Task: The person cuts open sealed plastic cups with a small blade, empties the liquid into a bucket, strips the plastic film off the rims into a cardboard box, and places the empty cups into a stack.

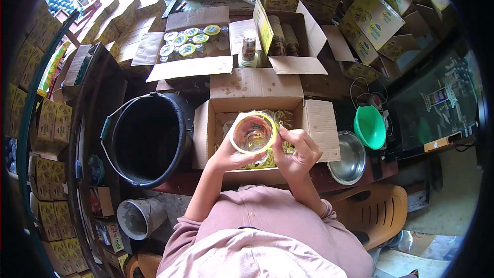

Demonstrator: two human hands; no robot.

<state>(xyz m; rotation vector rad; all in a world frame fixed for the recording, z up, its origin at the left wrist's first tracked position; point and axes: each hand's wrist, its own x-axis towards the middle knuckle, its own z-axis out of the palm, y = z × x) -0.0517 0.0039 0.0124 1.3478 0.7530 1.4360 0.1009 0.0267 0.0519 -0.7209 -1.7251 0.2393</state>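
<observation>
A clear plastic cup point(251, 136) with a yellow rim is tilted so its mouth faces me, and dark print shows on its wall. My left hand point(229, 150) is wrapped round its left side. At the right of the rim, my right hand point(299, 153) has thumb and fingers pinched together at the yellow edge; whether they hold the rim itself or a thin strip on it, I cannot tell. Both hands are over an open cardboard box point(257, 105), in which yellow strips point(267, 162) lie, partly hidden by the hands and cup.
Behind stand a box of lidded cups point(189, 65) and another box point(297, 66) with cup stacks. A black bucket point(172, 139) is on the left. To the right are a metal bowl point(348, 159), a green basin point(369, 127) and a plastic chair point(381, 206).
</observation>
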